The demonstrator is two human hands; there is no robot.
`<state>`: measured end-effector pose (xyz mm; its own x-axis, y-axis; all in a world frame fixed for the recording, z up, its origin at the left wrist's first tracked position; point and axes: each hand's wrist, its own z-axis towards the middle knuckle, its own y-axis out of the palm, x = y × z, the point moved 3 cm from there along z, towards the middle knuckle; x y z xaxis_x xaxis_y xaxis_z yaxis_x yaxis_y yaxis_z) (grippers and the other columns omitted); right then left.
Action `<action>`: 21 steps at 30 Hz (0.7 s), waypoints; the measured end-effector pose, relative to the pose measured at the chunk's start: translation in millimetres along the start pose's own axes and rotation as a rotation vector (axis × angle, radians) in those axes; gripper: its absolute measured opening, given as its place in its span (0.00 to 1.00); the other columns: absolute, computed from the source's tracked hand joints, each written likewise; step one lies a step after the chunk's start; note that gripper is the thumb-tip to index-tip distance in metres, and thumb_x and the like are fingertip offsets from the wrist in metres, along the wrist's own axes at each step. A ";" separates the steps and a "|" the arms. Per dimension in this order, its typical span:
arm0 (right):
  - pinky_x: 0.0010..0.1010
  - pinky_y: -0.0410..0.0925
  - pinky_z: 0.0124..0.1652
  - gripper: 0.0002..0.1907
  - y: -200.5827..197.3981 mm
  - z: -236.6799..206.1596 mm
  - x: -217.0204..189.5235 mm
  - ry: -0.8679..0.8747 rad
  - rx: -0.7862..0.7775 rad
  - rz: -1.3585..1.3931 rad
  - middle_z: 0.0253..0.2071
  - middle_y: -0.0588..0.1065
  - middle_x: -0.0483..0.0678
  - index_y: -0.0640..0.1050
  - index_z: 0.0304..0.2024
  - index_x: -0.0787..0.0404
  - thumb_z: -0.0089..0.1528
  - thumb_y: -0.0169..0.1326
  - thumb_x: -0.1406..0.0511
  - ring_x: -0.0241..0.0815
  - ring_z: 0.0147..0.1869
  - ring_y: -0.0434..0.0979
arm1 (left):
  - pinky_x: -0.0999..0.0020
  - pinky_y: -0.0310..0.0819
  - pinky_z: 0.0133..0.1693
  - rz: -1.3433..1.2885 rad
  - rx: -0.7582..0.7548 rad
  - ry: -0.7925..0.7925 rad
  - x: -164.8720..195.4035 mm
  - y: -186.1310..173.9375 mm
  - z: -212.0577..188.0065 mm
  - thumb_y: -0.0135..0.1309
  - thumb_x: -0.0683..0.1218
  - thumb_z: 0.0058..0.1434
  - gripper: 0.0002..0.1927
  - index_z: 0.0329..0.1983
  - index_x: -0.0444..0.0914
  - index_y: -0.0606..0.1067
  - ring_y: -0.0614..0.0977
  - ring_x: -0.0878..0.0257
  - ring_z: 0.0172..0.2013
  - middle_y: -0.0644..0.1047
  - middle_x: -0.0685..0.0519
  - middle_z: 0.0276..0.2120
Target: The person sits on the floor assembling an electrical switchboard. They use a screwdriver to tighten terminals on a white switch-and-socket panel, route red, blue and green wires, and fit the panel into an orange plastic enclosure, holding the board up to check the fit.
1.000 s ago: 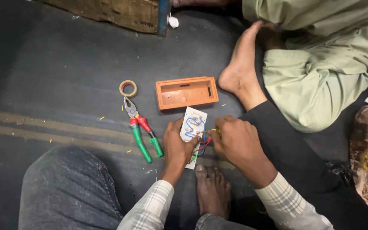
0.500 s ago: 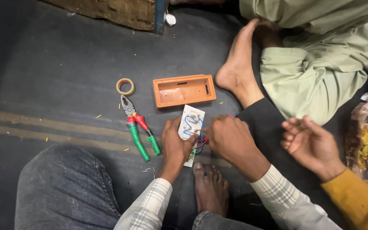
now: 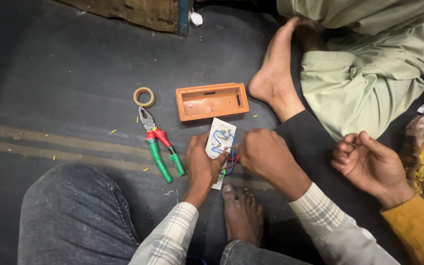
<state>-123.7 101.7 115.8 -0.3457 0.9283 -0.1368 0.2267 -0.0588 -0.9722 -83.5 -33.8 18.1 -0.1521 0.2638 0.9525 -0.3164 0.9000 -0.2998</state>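
Head view: left hand (image 3: pixel 202 164) clamps white switch plate (image 3: pixel 220 142) by its left edge, back side up, blue and red wires (image 3: pixel 223 147) exposed. Right hand (image 3: pixel 266 154) closed at plate's right edge, fingertips on wiring; whether it holds tool, cannot tell. Step judged: wiring terminals. Next move calls for steady plate, fine fingertip work. Plate rests on dark floor mat (image 3: pixel 74 88), just below orange back box (image 3: pixel 212 100); long axis runs near-far, top toward box. Pliers (image 3: pixel 160 145), tape roll (image 3: pixel 144 96) lie left. Another person's hand (image 3: pixel 369 164) hovers right.

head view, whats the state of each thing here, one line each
white switch plate: back side up, wires exposed, on the floor
left hand: gripping the plate's edge
right hand: closed at the wiring
orange box: open side up, empty
pliers: lying flat, handles apart
tape roll: flat, untouched
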 end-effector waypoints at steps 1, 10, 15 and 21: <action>0.53 0.71 0.40 0.14 1.6 0.8 -0.1 0.001 -0.012 -0.003 0.30 0.75 0.60 0.79 0.29 0.65 0.61 0.61 0.60 0.65 0.37 0.78 | 0.57 0.76 0.46 -0.001 -0.004 0.006 0.4 -0.3 -0.8 0.71 0.37 0.40 0.32 0.53 0.37 0.78 0.81 0.47 0.44 0.77 0.45 0.43; 0.53 0.69 0.37 0.08 -6.6 -4.8 1.3 -0.201 0.135 0.125 0.36 0.74 0.61 0.75 0.35 0.67 0.54 0.58 0.70 0.66 0.39 0.77 | 0.56 0.75 0.47 0.000 0.002 0.044 -1.4 -0.6 0.2 0.71 0.37 0.40 0.32 0.52 0.36 0.78 0.81 0.46 0.45 0.77 0.44 0.43; 0.54 0.69 0.40 0.11 -3.8 0.1 2.9 -0.039 0.046 0.009 0.33 0.76 0.61 0.78 0.30 0.65 0.57 0.60 0.62 0.65 0.39 0.78 | 0.57 0.75 0.48 -0.005 0.012 0.046 -1.8 -0.7 -0.8 0.72 0.37 0.40 0.33 0.53 0.36 0.78 0.81 0.47 0.45 0.77 0.44 0.43; 0.51 0.71 0.42 0.17 0.6 3.8 1.6 -0.006 -0.063 0.034 0.34 0.76 0.64 0.78 0.31 0.67 0.60 0.61 0.58 0.65 0.41 0.78 | 0.56 0.75 0.48 0.008 0.019 0.085 -2.8 0.2 -0.9 0.72 0.38 0.39 0.33 0.53 0.35 0.78 0.81 0.46 0.45 0.77 0.44 0.43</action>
<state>-127.6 101.7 114.3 -0.3423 0.9240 -0.1705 0.2952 -0.0665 -0.9531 -82.3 -34.0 15.4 -0.0752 0.3004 0.9508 -0.3337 0.8910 -0.3079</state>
